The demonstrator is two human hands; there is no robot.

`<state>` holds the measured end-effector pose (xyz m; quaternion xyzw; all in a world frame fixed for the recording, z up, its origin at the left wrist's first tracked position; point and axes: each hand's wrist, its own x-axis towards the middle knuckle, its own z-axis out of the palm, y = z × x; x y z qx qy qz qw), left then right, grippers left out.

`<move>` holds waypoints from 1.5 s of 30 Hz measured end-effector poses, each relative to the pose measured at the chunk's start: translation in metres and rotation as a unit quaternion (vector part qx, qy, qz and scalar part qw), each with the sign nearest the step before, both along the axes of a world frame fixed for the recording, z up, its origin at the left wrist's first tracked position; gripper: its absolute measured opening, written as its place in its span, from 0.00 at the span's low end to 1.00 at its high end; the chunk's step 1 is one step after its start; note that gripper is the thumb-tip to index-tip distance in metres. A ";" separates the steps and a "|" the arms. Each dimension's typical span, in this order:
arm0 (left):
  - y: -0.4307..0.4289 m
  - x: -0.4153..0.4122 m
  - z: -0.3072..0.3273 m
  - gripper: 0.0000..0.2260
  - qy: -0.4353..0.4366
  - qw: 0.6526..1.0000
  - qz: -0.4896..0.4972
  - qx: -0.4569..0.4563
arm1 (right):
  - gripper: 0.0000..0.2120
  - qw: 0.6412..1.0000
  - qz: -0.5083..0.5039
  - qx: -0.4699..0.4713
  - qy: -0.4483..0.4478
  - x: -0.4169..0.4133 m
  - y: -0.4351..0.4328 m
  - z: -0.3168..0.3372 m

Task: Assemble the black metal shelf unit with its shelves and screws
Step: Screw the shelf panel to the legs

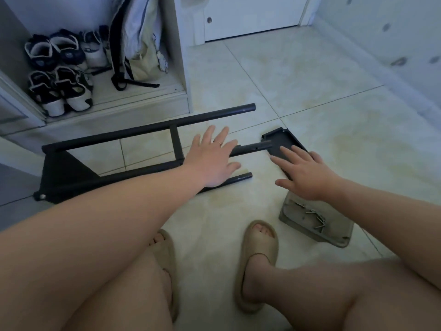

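You'll find no legible text. Heel marks on the shoes (pixel 57 68), 10 o'clock, and the bag (pixel 140 44), 11 o'clock, are too blurred.

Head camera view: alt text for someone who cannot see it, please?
A person spreads both open hands over black shelf parts on a tiled floor: left hand above the tube frame, right hand at a loose shelf panel. A grey tray of screws lies beside their sandalled feet.

Pale tiled floor (pixel 310 103) under me. Black frame (pixel 133 129) lies flat on it. Right of frame, at tube ends: black shelf panel (pixel 281 142). Nearer me than frame: grey tray (pixel 315 235) holding screws (pixel 317 216), my sandals (pixel 259 252).
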<state>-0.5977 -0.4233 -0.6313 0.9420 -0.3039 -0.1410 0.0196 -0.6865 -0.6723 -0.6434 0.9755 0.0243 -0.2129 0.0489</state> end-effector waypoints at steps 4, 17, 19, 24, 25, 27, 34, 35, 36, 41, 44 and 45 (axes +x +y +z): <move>-0.050 -0.019 -0.009 0.29 0.004 0.997 -0.082 0.014 | 0.33 0.998 -0.065 0.008 0.027 -0.036 -0.039 -0.005; -0.175 -0.048 -0.143 0.28 0.251 0.961 -0.114 0.019 | 0.30 0.966 -0.153 0.004 0.207 -0.062 -0.145 -0.148; -0.182 -0.049 -0.168 0.29 0.309 0.950 -0.041 -0.010 | 0.29 0.958 -0.178 0.032 0.222 -0.062 -0.149 -0.174; -0.194 -0.050 -0.217 0.26 0.354 0.928 0.082 -0.080 | 0.26 0.954 -0.221 0.048 0.198 -0.066 -0.168 -0.230; -0.195 -0.049 -0.222 0.23 0.359 0.925 0.094 -0.088 | 0.26 0.954 -0.227 0.053 0.188 -0.064 -0.171 -0.237; -0.198 -0.048 -0.231 0.16 0.370 0.916 0.109 -0.111 | 0.25 0.955 -0.237 0.065 0.168 -0.061 -0.174 -0.251; -0.197 -0.046 -0.247 0.08 0.410 0.886 0.124 -0.176 | 0.17 0.968 -0.220 0.073 0.099 -0.042 -0.168 -0.277; -0.197 -0.046 -0.247 0.07 0.414 0.883 0.126 -0.179 | 0.16 0.969 -0.217 0.071 0.092 -0.038 -0.165 -0.279; -0.197 -0.046 -0.247 0.07 0.417 0.881 0.127 -0.181 | 0.16 0.972 -0.210 0.066 0.084 -0.035 -0.163 -0.280; -0.197 -0.046 -0.244 0.09 0.420 0.881 0.125 -0.178 | 0.15 0.982 -0.176 0.054 0.044 -0.026 -0.151 -0.287; -0.198 -0.045 -0.241 0.10 0.424 0.880 0.125 -0.173 | 0.13 0.979 -0.189 0.047 0.060 -0.019 -0.147 -0.288; -0.198 -0.045 -0.241 0.10 0.425 0.880 0.127 -0.173 | 0.12 0.978 -0.194 0.043 0.066 -0.018 -0.146 -0.288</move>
